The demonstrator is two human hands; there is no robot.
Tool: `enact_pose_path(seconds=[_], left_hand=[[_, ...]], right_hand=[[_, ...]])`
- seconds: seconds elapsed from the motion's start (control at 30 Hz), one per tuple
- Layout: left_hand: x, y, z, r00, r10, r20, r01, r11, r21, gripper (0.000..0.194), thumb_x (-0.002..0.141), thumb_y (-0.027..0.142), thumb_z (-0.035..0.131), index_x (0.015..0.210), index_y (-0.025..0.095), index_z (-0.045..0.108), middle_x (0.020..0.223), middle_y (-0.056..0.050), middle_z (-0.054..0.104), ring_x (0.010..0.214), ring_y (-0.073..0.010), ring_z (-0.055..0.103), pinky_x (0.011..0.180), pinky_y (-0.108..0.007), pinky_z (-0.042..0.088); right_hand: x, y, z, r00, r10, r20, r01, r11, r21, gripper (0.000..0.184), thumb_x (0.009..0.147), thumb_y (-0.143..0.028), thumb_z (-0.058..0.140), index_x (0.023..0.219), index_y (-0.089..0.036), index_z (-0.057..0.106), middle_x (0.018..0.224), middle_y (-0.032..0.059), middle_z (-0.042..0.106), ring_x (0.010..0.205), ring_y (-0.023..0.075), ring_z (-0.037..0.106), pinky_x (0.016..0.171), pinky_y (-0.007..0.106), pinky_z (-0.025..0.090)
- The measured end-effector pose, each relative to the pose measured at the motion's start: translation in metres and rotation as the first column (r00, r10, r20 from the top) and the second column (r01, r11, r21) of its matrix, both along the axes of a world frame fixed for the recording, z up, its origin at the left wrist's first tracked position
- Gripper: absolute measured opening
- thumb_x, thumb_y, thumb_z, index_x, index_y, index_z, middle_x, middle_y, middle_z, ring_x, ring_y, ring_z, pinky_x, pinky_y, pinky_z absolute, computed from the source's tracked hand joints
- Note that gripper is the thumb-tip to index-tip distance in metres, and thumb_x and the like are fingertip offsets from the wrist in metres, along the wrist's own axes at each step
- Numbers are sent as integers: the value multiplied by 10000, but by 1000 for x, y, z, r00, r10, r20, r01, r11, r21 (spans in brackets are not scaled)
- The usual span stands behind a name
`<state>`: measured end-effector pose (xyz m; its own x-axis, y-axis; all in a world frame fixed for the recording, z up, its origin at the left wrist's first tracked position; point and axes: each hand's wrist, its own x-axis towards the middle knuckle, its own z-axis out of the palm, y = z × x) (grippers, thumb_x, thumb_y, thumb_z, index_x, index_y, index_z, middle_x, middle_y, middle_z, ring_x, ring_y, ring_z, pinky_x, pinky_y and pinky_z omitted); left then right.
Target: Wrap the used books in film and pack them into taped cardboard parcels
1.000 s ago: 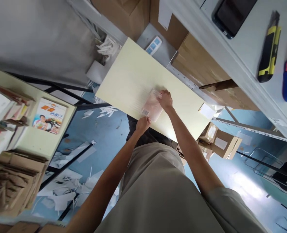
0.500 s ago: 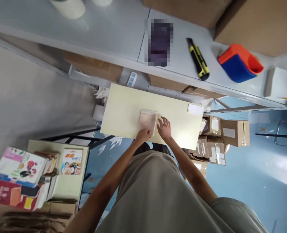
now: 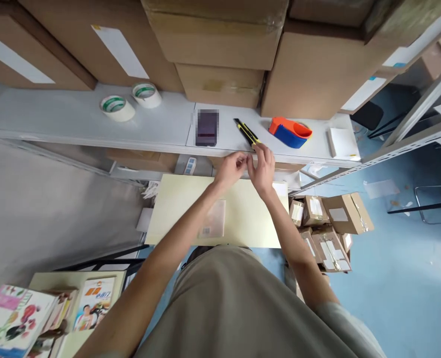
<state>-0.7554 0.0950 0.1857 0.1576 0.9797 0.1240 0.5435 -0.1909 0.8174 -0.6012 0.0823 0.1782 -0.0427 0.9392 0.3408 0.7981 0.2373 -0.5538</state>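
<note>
My left hand (image 3: 230,170) and my right hand (image 3: 262,170) are raised together in front of the shelf's front edge, fingertips almost touching. The left fingers are pinched and the right ones curl toward them; anything between them is too small or hidden to make out. Just beyond my right fingers, a black and yellow utility knife (image 3: 246,131) lies on the grey shelf (image 3: 153,130), its near end partly covered by the hand. Below my arms, a pale, thin book (image 3: 216,219) lies flat on the cream table (image 3: 179,199), partly hidden by my left forearm.
On the shelf are a pixelated dark object (image 3: 207,128), an orange and blue tape dispenser (image 3: 290,132), tape rolls (image 3: 118,108) and a white stack (image 3: 343,143). Large cartons (image 3: 220,44) stand behind. Small boxes (image 3: 328,248) are piled at right; books (image 3: 15,318) lie lower left.
Both hands have left the book and table and risen forward to the shelf edge, coming together. The book stays on the table, now nearer its front edge. The view has tilted up.
</note>
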Motion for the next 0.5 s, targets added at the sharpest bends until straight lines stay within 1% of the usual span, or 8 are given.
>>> enact_pose_path(seconds=[0.03,0.1,0.17,0.23,0.3,0.37,0.43,0.5], left_hand=[[1,10,12,1000,25,-9,-25,999,40,186,1046,208,650,1136,188,811,1095,-74,875,966,-224,819,958,-324,627],[0,25,34,998,65,-26,-63,994,91,210,1027,173,642,1150,182,812,1105,-68,874,971,-215,816,966,-314,622],[-6,32,50,996,88,-27,-85,990,109,247,1011,138,617,1158,179,812,1113,-62,876,970,-204,816,956,-301,621],[-15,31,60,994,109,-23,-106,988,115,255,1002,134,615,1159,177,811,1108,-58,878,948,-195,814,938,-293,621],[-24,25,65,990,141,-24,-137,983,122,216,1012,174,638,1138,175,813,1082,-60,877,908,-191,807,915,-293,621],[-32,16,66,984,177,-18,-174,976,129,189,1028,230,660,1121,174,816,1052,-64,873,885,-194,801,897,-297,622],[-37,7,62,977,211,2,-209,969,128,189,1034,259,662,1111,180,815,1032,-63,870,891,-199,801,891,-302,625],[-44,-3,52,975,221,30,-223,968,115,190,1029,262,656,1114,191,811,1033,-59,869,912,-202,807,901,-305,629]], right_hand=[[1,16,9,1000,6,15,-6,1000,21,499,1188,-327,360,1627,-246,583,1678,185,569,1580,351,509,1300,570,447],[3,46,20,998,17,52,-19,999,41,473,1186,-323,376,1588,-235,608,1624,187,600,1533,358,537,1280,554,458],[3,72,24,997,19,79,-21,1000,20,433,1163,-306,439,1528,-200,646,1539,205,647,1457,379,577,1255,553,470],[1,91,24,995,18,103,-14,999,-46,404,1127,-282,514,1477,-159,672,1467,227,683,1392,398,607,1233,560,477],[-3,103,20,993,18,121,-3,993,-121,391,1093,-264,569,1440,-128,686,1435,251,699,1374,416,612,1222,575,477],[-5,110,15,993,15,117,4,988,-154,379,1073,-255,590,1409,-117,695,1430,270,703,1387,431,600,1219,595,474],[-7,112,10,996,6,88,6,991,-136,372,1057,-243,585,1391,-127,702,1409,267,718,1378,429,597,1219,609,475],[-9,108,5,999,5,50,0,995,-95,386,1050,-244,576,1402,-148,701,1366,245,740,1344,417,609,1216,608,487]])
